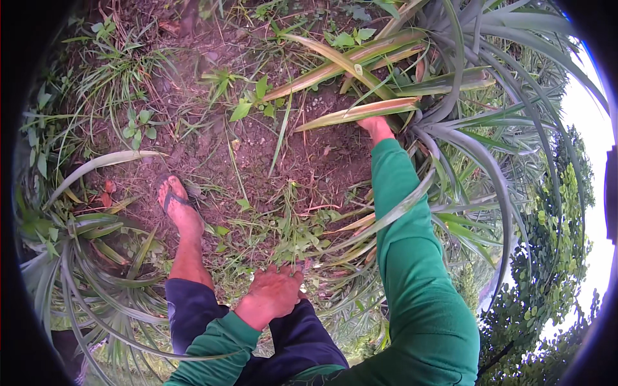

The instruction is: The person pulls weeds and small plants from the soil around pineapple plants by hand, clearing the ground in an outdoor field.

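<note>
My right hand [375, 127] reaches forward into the base of a large spiky plant [444, 109] with long grey-green and yellowing leaves. Most of that hand is hidden under a yellow-green leaf [364, 111], so its grip cannot be made out. My left hand [271, 293] rests on my knee, fingers spread and holding nothing. Both arms wear green sleeves. My left foot [179, 206] in a sandal stands on the bare red-brown soil [309, 161].
Another spiky plant [84, 257] spreads at the lower left beside my leg. Weeds and grass [122, 71] cover the ground at the upper left and around my knee. Trees and bright sky show at the right rim.
</note>
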### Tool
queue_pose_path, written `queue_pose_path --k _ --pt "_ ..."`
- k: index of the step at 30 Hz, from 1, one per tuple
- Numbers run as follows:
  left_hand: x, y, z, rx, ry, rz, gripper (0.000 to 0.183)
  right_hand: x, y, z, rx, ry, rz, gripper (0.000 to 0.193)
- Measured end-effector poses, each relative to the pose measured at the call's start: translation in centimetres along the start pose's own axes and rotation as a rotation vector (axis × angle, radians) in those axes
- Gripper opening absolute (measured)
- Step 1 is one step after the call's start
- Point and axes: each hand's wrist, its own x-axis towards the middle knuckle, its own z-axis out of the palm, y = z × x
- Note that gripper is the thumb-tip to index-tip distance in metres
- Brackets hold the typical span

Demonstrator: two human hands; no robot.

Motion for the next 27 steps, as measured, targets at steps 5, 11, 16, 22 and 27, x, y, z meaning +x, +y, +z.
queue_pose_path --k 5,11,16,22,27 --pt "-3.5 -3.8 0.3 -0.008 -0.02 -0.155 0.057 -6.1 -13.3 -2.1 0.234 0.342 -0.279 0.026" --pt "-2.5 -2.7 -1.6 -0.025 -0.021 -0.076 0.05 -1.8 -3.6 -1.3 -0.476 0.808 -0.241 0.022" --pt "-4.2 -4.3 -1.8 0.002 -0.02 -0.131 0.051 -0.8 -7.1 -2.5 -0.086 0.131 -0.126 0.026" --pt "-3.9 -4.8 -2.5 -0.027 0.0 -0.127 0.055 2.2 -6.6 -5.3 -0.045 0.298 -0.14 0.025" --pt "-4.8 -4.8 -3.7 -0.031 -0.073 -0.176 0.06 5.2 -4.2 -5.5 -0.067 0.364 -0.085 0.026"
